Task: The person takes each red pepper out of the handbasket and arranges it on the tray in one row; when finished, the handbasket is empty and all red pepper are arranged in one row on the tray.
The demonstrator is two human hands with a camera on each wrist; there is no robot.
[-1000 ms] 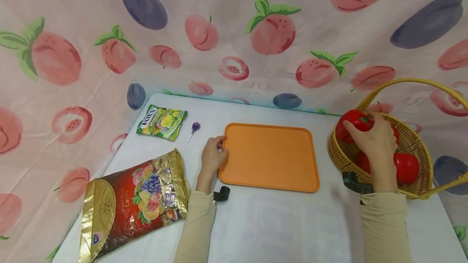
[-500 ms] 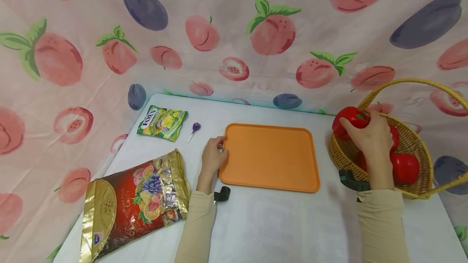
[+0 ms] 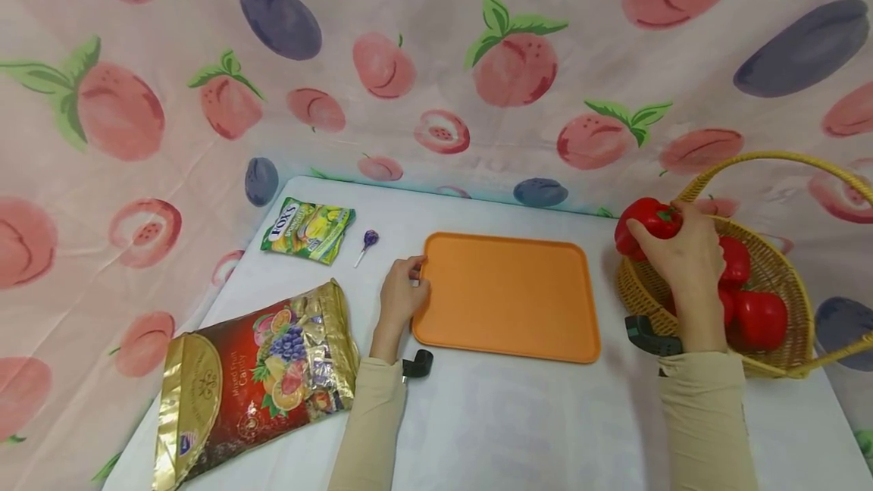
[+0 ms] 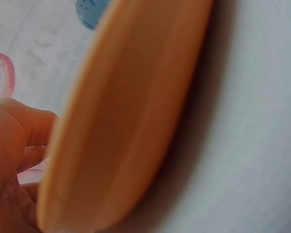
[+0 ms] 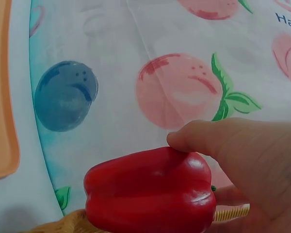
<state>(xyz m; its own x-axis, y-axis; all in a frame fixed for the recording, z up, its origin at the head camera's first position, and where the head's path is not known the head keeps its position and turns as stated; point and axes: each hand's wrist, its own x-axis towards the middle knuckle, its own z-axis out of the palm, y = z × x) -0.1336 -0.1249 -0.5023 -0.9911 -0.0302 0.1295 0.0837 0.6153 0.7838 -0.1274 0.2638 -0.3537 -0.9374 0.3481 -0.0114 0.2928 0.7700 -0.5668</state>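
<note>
In the head view my right hand (image 3: 690,260) grips a red bell pepper (image 3: 634,227) above the left rim of a yellow wicker basket (image 3: 794,286). The right wrist view shows the thumb along the top of this pepper (image 5: 145,189), with other fingers partly hidden behind it. More red peppers (image 3: 762,320) lie in the basket, partly covered by my forearm. At the orange tray (image 3: 508,298), my left hand (image 3: 401,292) holds the left edge. Up close in the left wrist view, its fingers (image 4: 36,127) meet the outside of the tray rim (image 4: 72,145).
Left of the tray lie a large red and gold bag of mixed fruit candy (image 3: 262,377), a green Fox's candy bag (image 3: 308,231) and a purple lollipop (image 3: 369,239). The basket's tall handle (image 3: 784,156) arches over it. A fruit-print cloth (image 3: 436,36) hangs behind the white table.
My right hand has lifted the pepper and drawn it slightly left, toward the basket's edge. My left hand stays at the tray. The head view has shifted slightly.
</note>
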